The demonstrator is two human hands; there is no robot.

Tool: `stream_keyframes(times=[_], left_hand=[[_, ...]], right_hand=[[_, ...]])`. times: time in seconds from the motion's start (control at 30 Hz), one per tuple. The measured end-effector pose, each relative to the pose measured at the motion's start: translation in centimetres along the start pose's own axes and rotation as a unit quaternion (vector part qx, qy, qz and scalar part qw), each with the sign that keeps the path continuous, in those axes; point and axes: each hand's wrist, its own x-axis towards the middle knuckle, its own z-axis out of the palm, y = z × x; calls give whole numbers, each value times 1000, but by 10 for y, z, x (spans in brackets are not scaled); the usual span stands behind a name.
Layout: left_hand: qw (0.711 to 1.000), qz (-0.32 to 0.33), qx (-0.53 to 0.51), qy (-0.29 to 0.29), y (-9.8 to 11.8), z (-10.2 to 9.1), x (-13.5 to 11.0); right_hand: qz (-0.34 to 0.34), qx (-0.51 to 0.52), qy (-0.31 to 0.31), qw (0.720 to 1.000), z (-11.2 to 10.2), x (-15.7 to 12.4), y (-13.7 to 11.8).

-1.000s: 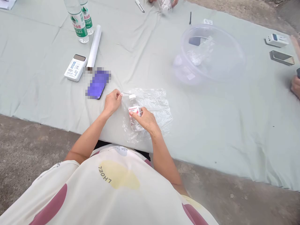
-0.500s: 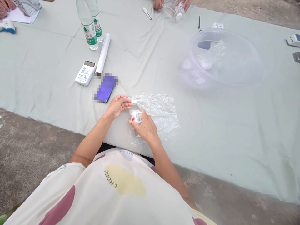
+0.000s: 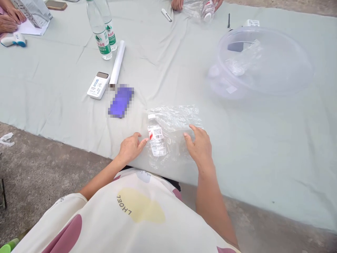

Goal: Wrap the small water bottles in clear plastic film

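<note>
A small clear plastic bottle [image 3: 157,137] with a white cap and a red-and-white label lies on a clear plastic bag [image 3: 175,121], its cap pointing away from me. Just left of the bottle is my left hand [image 3: 132,146], thumb and fingers apart with nothing in them; its thumb tip is close to the label, and I cannot tell whether they touch. My right hand [image 3: 199,144] is at the right part of the bag, thumb and index finger spread. It is away from the bottle and seems to hold nothing.
Beyond my left hand are a blurred-out phone [image 3: 121,102], a white handheld device [image 3: 98,85], a white roll [image 3: 117,65] and two water bottles [image 3: 103,44]. A translucent basin [image 3: 286,63] lies tilted at the right. Across the table, another person's hands [image 3: 177,5] handle a bottle and bag.
My right hand has let go of the bottle and moved right. My left hand has come from the cap down toward my body. The bottle now lies free on the bag.
</note>
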Motion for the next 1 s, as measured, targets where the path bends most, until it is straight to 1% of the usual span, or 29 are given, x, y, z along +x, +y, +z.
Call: stream_keyframes(times=[0.07,0.2,0.3,0.4,0.47,0.57,0.63,0.7,0.77,0.83,0.9,0.93,1.0], left_hand=[[999,-13,21,-25,10,2,-4],[998,-9,50,-41,26,7,0],[997,-5,65,-32,32,13,3],[999,-4,47,-4,35,18,3],[1000,-2,24,7,36,20,4],[1000,5,3,10,36,19,9],[1000,18,-1,6,38,17,15],[1000,29,0,-2,40,13,23],[999,32,2,-9,45,9,30],[999,33,1,-15,51,5,36],[999,37,0,-18,55,3,40],[999,41,-1,-15,56,3,41],[999,48,-8,-4,57,4,41]], right_hand=[[5,-39,10,999,-1,-3,23],[1,-102,6,995,2,-22,59],[3,-125,9,992,5,-40,76],[11,-129,10,992,3,-55,88],[21,-127,2,992,-3,-61,96],[56,-113,-13,992,-19,-64,106],[90,-96,6,991,-33,-61,107],[110,-67,48,991,-46,-54,98],[90,-18,85,992,-53,-44,78],[27,50,89,994,-52,-29,48],[-58,120,60,989,-44,-9,16],[-97,142,48,984,-39,4,1],[-147,141,30,979,-27,32,-26]])
